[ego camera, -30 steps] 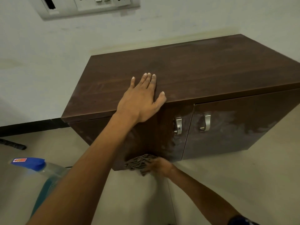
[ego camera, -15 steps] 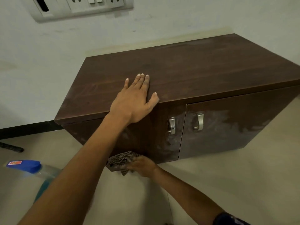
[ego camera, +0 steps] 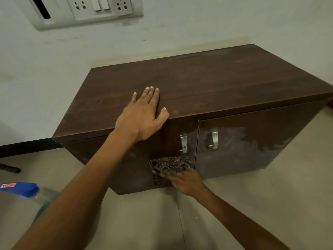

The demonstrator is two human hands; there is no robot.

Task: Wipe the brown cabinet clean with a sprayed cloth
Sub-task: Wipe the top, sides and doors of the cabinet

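Observation:
The low brown cabinet (ego camera: 216, 83) stands on the floor against the wall, with two doors and two metal handles. My left hand (ego camera: 142, 116) lies flat on its top near the front edge, fingers straight. Lower down, my right hand (ego camera: 185, 183) presses a dark patterned cloth (ego camera: 169, 166) flat against the left door, just below the left handle (ego camera: 183, 143). Pale smears show on the right door (ego camera: 252, 141).
A spray bottle (ego camera: 23, 191) with a blue head and blue liquid stands on the floor at the left, beside my left forearm. A socket panel (ego camera: 86, 9) sits on the wall above. A dark object (ego camera: 9, 168) lies on the floor at far left.
My right hand has carried the cloth up and to the right on the left door, from its bottom edge to just under the handle. My left hand stays flat on the top.

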